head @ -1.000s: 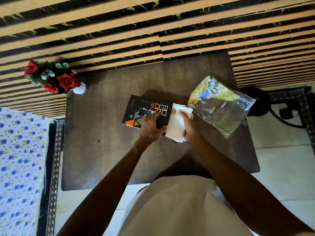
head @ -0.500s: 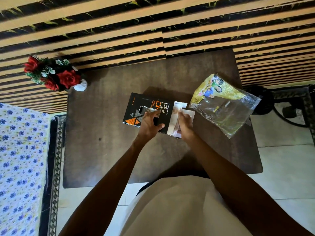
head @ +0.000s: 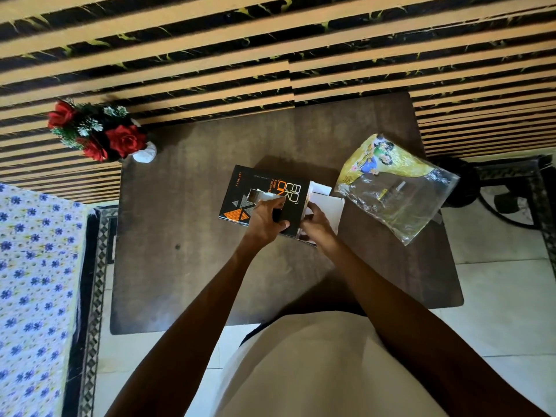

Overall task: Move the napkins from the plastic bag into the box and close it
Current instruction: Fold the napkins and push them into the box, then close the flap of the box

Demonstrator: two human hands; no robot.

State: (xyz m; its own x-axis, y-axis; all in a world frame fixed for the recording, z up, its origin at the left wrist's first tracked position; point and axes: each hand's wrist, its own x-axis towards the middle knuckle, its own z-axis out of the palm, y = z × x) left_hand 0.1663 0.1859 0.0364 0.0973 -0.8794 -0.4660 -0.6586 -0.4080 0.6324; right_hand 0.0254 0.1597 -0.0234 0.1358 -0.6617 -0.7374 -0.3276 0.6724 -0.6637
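Note:
A black box with orange lettering lies flat in the middle of the dark brown table. My left hand presses down on its top, thumb on the near right edge. The box's right end is open, with a white flap sticking out. My right hand is at that open end, fingers closed on the white napkins, which are mostly inside the box. The plastic bag, clear with a yellow printed top, lies to the right and looks flat.
A white vase of red artificial roses stands at the table's far left corner. A striped slatted wall backs the table. A blue-flowered cloth lies on the left. A black metal stand sits on the floor at the right.
The napkin stack has gone from lying outside the box's right end to being pushed mostly inside it by my right hand. My left hand has stayed on the box.

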